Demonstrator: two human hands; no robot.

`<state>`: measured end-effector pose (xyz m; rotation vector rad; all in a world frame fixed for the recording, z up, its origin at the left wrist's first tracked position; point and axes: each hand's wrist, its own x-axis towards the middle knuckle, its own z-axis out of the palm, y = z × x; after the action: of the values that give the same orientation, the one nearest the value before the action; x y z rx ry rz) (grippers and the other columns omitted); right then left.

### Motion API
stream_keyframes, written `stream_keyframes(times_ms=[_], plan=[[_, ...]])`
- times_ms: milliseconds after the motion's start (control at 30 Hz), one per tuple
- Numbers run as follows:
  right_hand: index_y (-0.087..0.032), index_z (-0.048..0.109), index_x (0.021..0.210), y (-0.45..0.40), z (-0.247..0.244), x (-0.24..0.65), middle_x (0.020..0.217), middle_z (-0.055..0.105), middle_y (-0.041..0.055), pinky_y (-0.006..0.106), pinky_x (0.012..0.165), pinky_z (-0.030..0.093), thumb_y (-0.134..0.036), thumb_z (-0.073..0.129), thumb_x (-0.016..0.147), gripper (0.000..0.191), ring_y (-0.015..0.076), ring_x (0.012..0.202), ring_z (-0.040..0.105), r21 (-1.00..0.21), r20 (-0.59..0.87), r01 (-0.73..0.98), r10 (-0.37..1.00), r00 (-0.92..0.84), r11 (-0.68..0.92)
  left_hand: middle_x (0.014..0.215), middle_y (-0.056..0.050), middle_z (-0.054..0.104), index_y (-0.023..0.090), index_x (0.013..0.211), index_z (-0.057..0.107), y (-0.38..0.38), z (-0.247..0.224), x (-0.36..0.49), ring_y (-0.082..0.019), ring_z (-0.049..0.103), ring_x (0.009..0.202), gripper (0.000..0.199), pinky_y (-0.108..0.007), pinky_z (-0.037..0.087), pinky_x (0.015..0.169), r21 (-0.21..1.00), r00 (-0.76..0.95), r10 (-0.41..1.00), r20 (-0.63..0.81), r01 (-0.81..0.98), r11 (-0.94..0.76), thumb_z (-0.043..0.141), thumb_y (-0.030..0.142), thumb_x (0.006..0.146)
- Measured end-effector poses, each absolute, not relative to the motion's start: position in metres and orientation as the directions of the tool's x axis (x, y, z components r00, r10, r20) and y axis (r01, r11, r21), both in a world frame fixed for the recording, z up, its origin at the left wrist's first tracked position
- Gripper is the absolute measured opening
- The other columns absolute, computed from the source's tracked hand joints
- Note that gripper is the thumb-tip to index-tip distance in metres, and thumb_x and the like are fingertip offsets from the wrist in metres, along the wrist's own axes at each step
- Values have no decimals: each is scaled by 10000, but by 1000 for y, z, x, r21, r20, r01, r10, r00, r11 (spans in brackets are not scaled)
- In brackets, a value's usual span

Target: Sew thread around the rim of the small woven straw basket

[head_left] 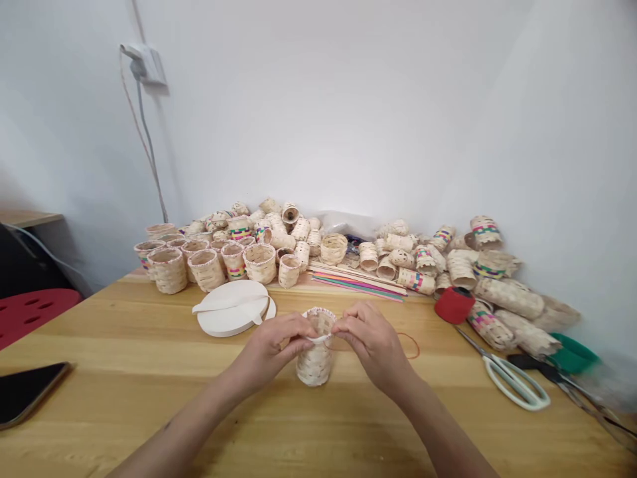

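Observation:
A small woven basket (pixel 314 367) of pale strips stands upright on the table in front of me, with a white band and pinkish-red stitching along its rim. My left hand (pixel 283 338) pinches the left side of that rim between thumb and fingers. At the rim's right side, the fingertips of my right hand (pixel 365 338) are pressed together; what they grip is too small to make out. A loop of red thread (pixel 412 345) lies just right of my right hand. Left of the basket lies a flat roll of white tape (pixel 233 312) with loose ends.
Finished-looking rimmed baskets (pixel 167 271) stand at back left; a heap of woven tubes (pixel 510 297) lies along the wall. Coloured strips (pixel 355 285) lie mid-back. At right are scissors (pixel 517 383), a red object (pixel 454 305) and a green bowl (pixel 574 355); a phone (pixel 30 393) lies left.

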<state>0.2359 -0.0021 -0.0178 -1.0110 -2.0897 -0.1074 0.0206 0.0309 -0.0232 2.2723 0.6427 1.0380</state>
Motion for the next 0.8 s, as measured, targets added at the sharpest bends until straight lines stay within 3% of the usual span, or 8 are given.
stream_keyframes(times_ms=[333, 800], plan=[[-186, 639, 897, -10, -8, 241, 785, 538, 43, 281, 638, 360, -131, 432, 953, 221, 174, 746, 457, -187, 681, 626, 559, -473, 757, 824, -44, 650, 190, 825, 665, 20, -15, 24, -170, 589, 793, 178, -256, 435, 745, 674, 654, 616, 439, 214, -707, 519, 264, 895], [-179, 626, 860, -16, -3, 240, 804, 529, 39, 278, 666, 352, -139, 394, 968, 259, 169, 767, 444, -190, 583, 629, 602, -546, 754, 850, -48, 661, 196, 844, 666, 17, -12, 23, -177, 585, 819, 179, -264, 429, 781, 669, 697, 592, 404, 217, -711, 504, 244, 902]])
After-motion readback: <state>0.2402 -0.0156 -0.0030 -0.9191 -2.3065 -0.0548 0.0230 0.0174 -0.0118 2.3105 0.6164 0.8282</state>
